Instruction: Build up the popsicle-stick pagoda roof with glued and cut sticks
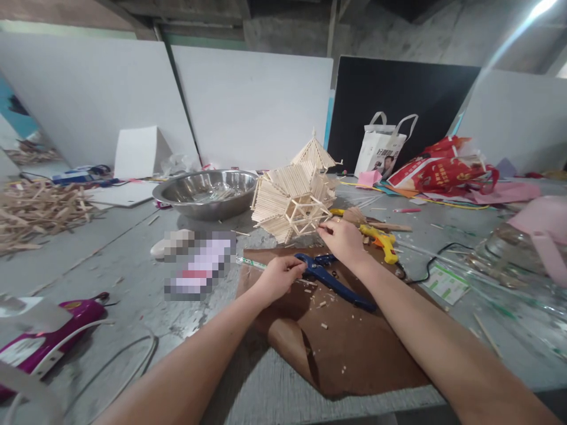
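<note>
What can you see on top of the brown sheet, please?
A blue-handled tool and small pale bits lie on the brown sheet. The left hand and right forearm hide parts of it; anything there cannot be seen.

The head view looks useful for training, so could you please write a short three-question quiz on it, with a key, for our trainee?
1. Which thing is nearest to the fingertips of the right hand?
A) the metal bowl
B) the stick model
C) the white bag

2. True or false: the blue-handled tool lies on the brown sheet.

3. Fill in the colour: the glue gun is mainly ____.

Key: 1. B; 2. True; 3. yellow
</note>
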Demonstrator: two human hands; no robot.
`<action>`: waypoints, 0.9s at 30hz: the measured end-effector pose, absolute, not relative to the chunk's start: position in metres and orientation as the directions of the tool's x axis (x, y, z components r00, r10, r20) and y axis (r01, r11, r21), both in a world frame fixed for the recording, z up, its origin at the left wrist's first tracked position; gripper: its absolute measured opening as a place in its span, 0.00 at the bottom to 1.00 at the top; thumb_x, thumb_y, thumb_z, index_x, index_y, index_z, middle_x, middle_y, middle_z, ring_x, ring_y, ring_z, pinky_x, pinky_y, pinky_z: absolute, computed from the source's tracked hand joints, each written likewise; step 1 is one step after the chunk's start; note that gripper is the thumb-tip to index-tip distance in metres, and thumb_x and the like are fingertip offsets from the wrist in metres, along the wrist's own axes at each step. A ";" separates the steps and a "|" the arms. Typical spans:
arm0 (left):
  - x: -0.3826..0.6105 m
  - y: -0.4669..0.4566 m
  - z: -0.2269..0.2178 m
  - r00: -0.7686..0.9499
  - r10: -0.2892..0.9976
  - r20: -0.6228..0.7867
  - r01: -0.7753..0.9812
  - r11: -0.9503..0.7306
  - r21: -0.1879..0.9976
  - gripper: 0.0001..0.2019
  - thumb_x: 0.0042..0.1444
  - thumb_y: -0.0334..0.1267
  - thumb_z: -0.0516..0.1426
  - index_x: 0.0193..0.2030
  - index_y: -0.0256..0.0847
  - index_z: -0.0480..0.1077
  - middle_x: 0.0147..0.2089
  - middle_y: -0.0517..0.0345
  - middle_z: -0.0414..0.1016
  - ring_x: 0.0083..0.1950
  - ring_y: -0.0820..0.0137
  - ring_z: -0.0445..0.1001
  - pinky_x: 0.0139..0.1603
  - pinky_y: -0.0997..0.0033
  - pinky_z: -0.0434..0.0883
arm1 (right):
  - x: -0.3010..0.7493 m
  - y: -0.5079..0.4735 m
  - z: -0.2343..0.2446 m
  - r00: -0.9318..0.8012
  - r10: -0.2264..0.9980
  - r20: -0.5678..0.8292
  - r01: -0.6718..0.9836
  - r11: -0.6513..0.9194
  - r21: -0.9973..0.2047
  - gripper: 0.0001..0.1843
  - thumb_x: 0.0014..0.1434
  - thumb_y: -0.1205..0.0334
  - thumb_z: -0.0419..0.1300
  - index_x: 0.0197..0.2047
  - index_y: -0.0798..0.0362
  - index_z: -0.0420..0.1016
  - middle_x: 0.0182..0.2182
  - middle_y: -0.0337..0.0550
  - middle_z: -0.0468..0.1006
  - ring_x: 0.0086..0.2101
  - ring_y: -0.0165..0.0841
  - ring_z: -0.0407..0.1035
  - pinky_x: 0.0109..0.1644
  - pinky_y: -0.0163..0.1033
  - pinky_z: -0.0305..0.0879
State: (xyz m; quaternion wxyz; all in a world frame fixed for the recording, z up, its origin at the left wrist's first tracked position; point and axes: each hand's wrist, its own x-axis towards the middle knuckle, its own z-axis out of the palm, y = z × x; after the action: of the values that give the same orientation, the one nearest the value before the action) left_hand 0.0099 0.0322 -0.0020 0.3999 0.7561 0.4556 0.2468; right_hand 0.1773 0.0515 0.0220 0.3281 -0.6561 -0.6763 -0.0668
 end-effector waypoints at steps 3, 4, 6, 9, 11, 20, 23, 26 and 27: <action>0.010 0.032 -0.004 0.488 0.873 -0.006 0.508 -0.278 0.815 0.15 0.49 0.46 0.47 0.26 0.36 0.66 0.16 0.66 0.58 0.14 0.80 0.56 0.14 0.80 0.53 | 0.177 0.053 0.024 0.045 0.868 0.494 0.955 0.107 -0.277 0.13 0.52 0.55 0.49 0.35 0.46 0.74 0.32 0.40 0.76 0.34 0.34 0.68 0.33 0.35 0.58; 0.010 0.032 -0.004 0.495 0.869 -0.008 0.509 -0.283 0.813 0.15 0.49 0.46 0.47 0.25 0.36 0.65 0.16 0.66 0.58 0.14 0.80 0.56 0.14 0.80 0.53 | 0.177 0.053 0.025 0.035 0.872 0.489 0.961 0.105 -0.255 0.14 0.52 0.55 0.49 0.34 0.46 0.74 0.32 0.40 0.76 0.34 0.34 0.68 0.33 0.35 0.58; 0.010 0.032 -0.005 0.500 0.866 -0.013 0.508 -0.281 0.814 0.15 0.49 0.46 0.47 0.24 0.36 0.64 0.16 0.65 0.58 0.14 0.80 0.56 0.14 0.80 0.53 | 0.176 0.052 0.027 0.017 0.875 0.483 0.971 0.100 -0.215 0.14 0.53 0.55 0.48 0.34 0.45 0.74 0.32 0.40 0.76 0.34 0.34 0.68 0.32 0.35 0.57; 0.010 0.032 -0.006 0.504 0.863 -0.020 0.507 -0.278 0.816 0.15 0.49 0.46 0.47 0.23 0.36 0.64 0.17 0.65 0.59 0.14 0.80 0.56 0.15 0.79 0.53 | 0.175 0.050 0.031 0.012 0.885 0.466 0.983 0.075 -0.168 0.14 0.53 0.55 0.47 0.33 0.45 0.74 0.31 0.40 0.76 0.34 0.34 0.68 0.31 0.35 0.57; 0.010 0.033 -0.006 0.507 0.862 -0.020 0.514 -0.284 0.810 0.16 0.49 0.46 0.47 0.22 0.36 0.64 0.17 0.64 0.60 0.14 0.80 0.56 0.15 0.79 0.53 | 0.173 0.049 0.034 0.014 0.896 0.444 0.988 0.055 -0.143 0.15 0.53 0.55 0.47 0.33 0.45 0.74 0.31 0.40 0.76 0.33 0.34 0.68 0.31 0.35 0.57; 0.010 0.032 -0.009 0.521 0.854 -0.005 0.524 -0.315 0.792 0.17 0.49 0.47 0.46 0.23 0.36 0.65 0.18 0.63 0.63 0.15 0.79 0.57 0.16 0.79 0.54 | 0.170 0.047 0.034 0.025 0.895 0.445 0.995 0.022 -0.101 0.15 0.53 0.55 0.47 0.34 0.45 0.73 0.32 0.40 0.76 0.32 0.34 0.68 0.29 0.34 0.57; 0.008 0.033 -0.007 0.512 0.859 0.008 0.551 -0.335 0.765 0.17 0.50 0.47 0.46 0.23 0.36 0.66 0.18 0.63 0.63 0.15 0.79 0.57 0.16 0.78 0.54 | 0.171 0.048 0.031 0.015 0.885 0.466 0.994 0.039 -0.106 0.15 0.54 0.55 0.46 0.35 0.45 0.73 0.31 0.40 0.76 0.32 0.34 0.68 0.29 0.34 0.57; 0.002 0.040 -0.004 0.452 0.889 0.077 0.623 -0.376 0.686 0.18 0.50 0.47 0.45 0.23 0.37 0.67 0.18 0.62 0.65 0.18 0.77 0.60 0.19 0.78 0.55 | 0.173 0.048 0.028 0.013 0.882 0.471 0.990 0.053 -0.128 0.14 0.54 0.55 0.47 0.36 0.45 0.72 0.32 0.39 0.76 0.33 0.33 0.68 0.31 0.34 0.58; -0.001 0.043 -0.004 0.416 0.903 0.107 0.652 -0.378 0.657 0.17 0.50 0.46 0.46 0.24 0.37 0.68 0.19 0.61 0.66 0.20 0.76 0.62 0.21 0.77 0.56 | 0.174 0.048 0.027 0.012 0.882 0.470 0.989 0.060 -0.138 0.14 0.54 0.55 0.47 0.36 0.45 0.72 0.32 0.39 0.76 0.33 0.33 0.68 0.32 0.34 0.58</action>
State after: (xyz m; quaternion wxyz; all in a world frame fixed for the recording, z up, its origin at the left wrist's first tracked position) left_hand -0.0006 0.0430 -0.0039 0.2701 0.7970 0.4878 0.2323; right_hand 0.1735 0.0484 0.0266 0.2237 -0.6753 -0.6927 -0.1188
